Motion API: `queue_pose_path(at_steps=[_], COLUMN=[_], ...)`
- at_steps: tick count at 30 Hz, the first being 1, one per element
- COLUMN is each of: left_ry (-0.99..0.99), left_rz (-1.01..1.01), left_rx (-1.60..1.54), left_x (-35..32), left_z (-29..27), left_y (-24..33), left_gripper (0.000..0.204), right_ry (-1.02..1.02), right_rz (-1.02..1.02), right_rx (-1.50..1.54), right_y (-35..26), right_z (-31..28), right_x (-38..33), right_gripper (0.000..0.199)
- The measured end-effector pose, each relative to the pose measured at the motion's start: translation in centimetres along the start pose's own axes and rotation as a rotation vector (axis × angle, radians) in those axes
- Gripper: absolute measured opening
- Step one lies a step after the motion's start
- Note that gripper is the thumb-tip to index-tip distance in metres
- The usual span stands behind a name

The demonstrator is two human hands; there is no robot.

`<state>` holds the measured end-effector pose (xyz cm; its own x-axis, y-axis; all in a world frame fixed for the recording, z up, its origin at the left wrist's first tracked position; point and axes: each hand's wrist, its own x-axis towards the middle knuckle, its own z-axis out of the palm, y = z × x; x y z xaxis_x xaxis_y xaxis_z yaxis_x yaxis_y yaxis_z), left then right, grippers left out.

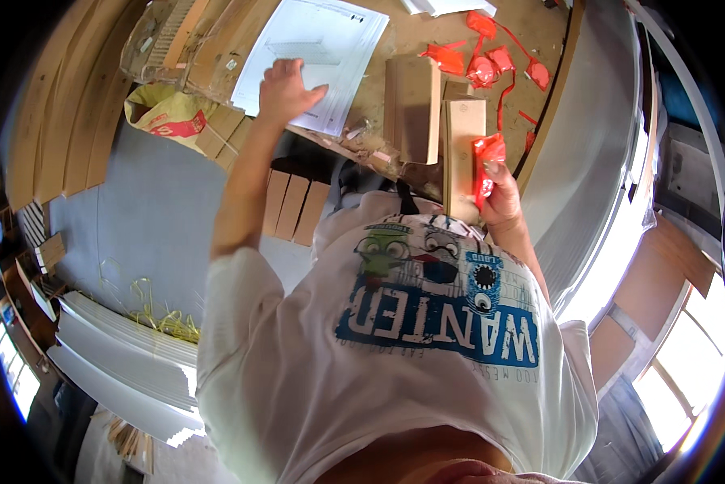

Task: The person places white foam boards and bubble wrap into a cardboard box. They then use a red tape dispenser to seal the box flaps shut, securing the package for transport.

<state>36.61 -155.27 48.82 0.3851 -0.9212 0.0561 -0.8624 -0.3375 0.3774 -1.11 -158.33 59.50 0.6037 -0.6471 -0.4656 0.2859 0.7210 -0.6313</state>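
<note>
My left hand (286,90) rests, fingers spread, on a white printed sheet of drawings (314,48) lying on the cardboard-covered worktop (411,32). My right hand (501,200) grips a crumpled piece of red plastic wrap (486,161) against the side of a tall light wooden block (461,149). A second wooden block (413,105) stands just left of it. More red plastic scraps (491,60) lie on the worktop behind the blocks. My white printed shirt (394,347) fills the lower middle of the view.
Long wooden boards (64,105) lean at the left. A yellow and red bag (165,113) lies under the worktop edge. Short wooden slats (294,206) and stacked white panels (128,363) sit on the grey floor, with yellow strapping (165,319). A grey panel (592,137) curves along the right.
</note>
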Motion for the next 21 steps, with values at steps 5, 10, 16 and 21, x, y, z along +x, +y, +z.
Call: queue_pose_path(at_steps=[5, 10, 16, 21], left_ry=[-0.06, -0.076, -0.155, -0.172], left_rz=[0.026, 0.002, -0.008, 0.056], left_rx=[0.226, 0.159, -0.027, 0.021], left_x=[3.4, 3.5, 0.4, 0.4], left_z=[0.7, 2.7, 1.9, 1.9], left_y=[-4.2, -5.3, -1.1, -2.3], left_gripper=[0.047, 0.029, 0.059, 0.064], right_ry=[0.076, 0.137, 0.201, 0.269], right_rz=[0.009, -0.012, -0.07, -0.125], right_rx=[0.114, 0.17, 0.192, 0.242], right_y=[1.2, 1.5, 2.0, 4.8], right_z=[-1.0, -1.0, -0.6, -0.9], right_x=[-0.8, -2.1, -3.4, -5.7], right_gripper=[0.061, 0.058, 0.06, 0.06])
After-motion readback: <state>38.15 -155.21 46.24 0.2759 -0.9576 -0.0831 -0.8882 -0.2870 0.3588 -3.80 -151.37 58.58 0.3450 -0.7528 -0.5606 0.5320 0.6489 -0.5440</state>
